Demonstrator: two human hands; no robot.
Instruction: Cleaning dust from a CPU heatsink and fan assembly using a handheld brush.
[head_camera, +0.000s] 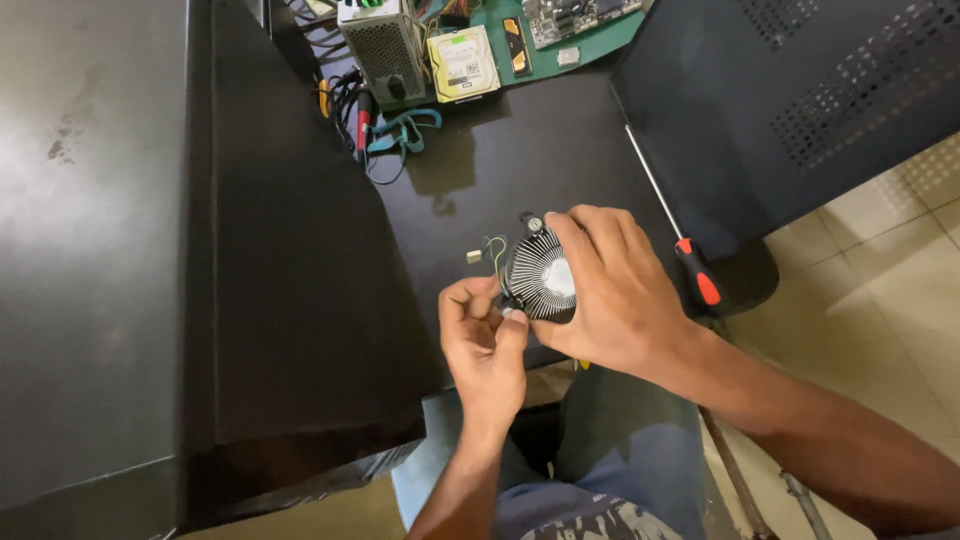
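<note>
Your right hand (620, 290) lies curled over the cooler (540, 277), gripping its rim; your left hand (483, 335) pinches a corner fitting at its lower left edge. Keep the right hand's grip steady while the left works, and keep fingers off the thin fins. The cooler sits at the near edge of the dark worktop (530, 150): round, silvery radial fins, pale centre, thin wires (492, 250) trailing left. A red-handled screwdriver (680, 240) lies just right.
</note>
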